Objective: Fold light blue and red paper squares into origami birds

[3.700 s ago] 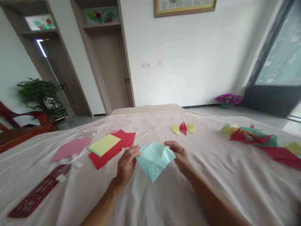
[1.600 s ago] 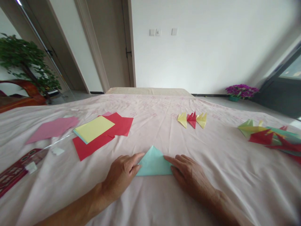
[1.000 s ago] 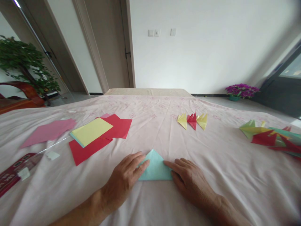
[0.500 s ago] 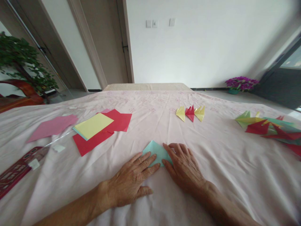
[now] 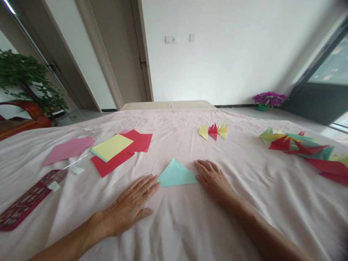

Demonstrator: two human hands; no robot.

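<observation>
A light blue-green sheet of paper [image 5: 177, 174], folded into a triangle, lies on the pink cloth with its point facing away from me and its long edge towards me. My left hand [image 5: 133, 199] rests flat at the triangle's left corner, fingers stretched out and fingertips touching it. At the right corner is my right hand [image 5: 213, 177], palm down, its fingers extended and the thumb side against the paper. Neither hand grips anything.
Left of the hands lie yellow paper [image 5: 112, 146], red sheets [image 5: 141, 140], pink paper [image 5: 67, 149] and a dark red patterned packet [image 5: 27, 199]. Small folded paper shapes [image 5: 213, 131] stand beyond my right hand. More folded pieces [image 5: 299, 143] are heaped at the far right.
Both hands have slid outward from the paper's middle to its two corners, uncovering the whole triangle. The view has tilted and shifted slightly.
</observation>
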